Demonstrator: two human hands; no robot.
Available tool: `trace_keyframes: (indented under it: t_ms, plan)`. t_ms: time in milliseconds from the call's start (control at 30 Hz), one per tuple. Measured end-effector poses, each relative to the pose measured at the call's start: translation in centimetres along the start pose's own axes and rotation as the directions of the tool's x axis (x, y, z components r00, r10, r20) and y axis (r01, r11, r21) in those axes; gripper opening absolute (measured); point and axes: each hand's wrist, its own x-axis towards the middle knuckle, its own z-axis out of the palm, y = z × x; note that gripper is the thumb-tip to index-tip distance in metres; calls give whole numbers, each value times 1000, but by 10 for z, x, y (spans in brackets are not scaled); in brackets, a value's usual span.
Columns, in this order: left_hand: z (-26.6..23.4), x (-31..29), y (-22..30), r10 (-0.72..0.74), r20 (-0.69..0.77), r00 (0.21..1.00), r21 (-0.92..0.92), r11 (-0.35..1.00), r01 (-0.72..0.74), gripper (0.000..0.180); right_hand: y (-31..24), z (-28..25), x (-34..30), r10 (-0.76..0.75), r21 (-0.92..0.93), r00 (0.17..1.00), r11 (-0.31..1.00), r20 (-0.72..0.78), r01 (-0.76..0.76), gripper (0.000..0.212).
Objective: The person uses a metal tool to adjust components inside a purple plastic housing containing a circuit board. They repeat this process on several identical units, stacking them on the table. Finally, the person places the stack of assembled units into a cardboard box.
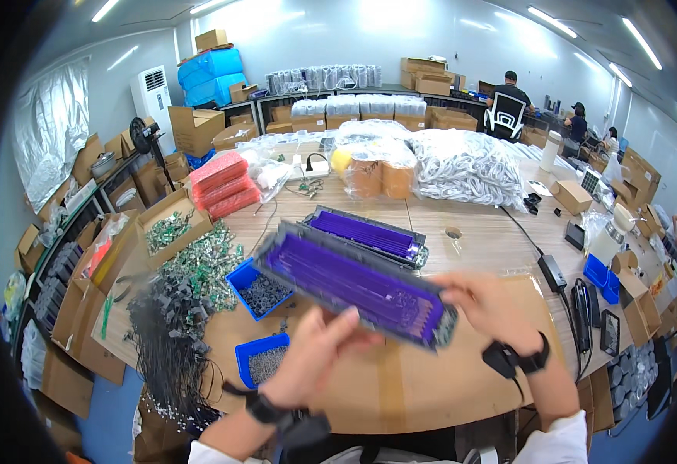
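Between my two hands is a long dark grey housing (346, 286) with a shiny purple inside, tilted above the table and slightly blurred. My left hand (323, 344) grips its near long edge, thumb on the rim and fingers underneath. At the housing's right end, my right hand (489, 309) pinches the corner. A second purple-lined housing (365, 234) lies on the table just behind it. A blue bin (234, 277) of small dark parts stands left of the held housing. Nearer to me, another blue bin (239, 357) holds small grey screws or pins, close to my left wrist.
Brown cardboard (431, 387) covers the near tabletop. At left lie loose green circuit boards (199, 267) and a heap of black wires (172, 340). Red bubble wrap (226, 185) and bagged white cables (470, 166) sit farther back. A black power adapter (552, 272) lies at right.
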Motion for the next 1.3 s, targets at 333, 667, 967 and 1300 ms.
trace_keyframes:
  t_ms: [333,667,967,1300]
  plan:
    - [-66,110,-22,-10,-286,958,198,978,69,32,95,49,98,22,64,991,998,-129,-13,18]
    - [-39,81,-55,-147,-269,952,80,982,174,74,220,50,124,451,498,888,751,92,-433,86]
    - [-23,110,-72,-172,-319,932,-79,985,154,78,230,57,125,349,518,889,723,297,-457,94]
    - [-36,115,-62,-263,-347,900,-69,964,255,74,228,68,133,356,506,801,633,482,-586,107]
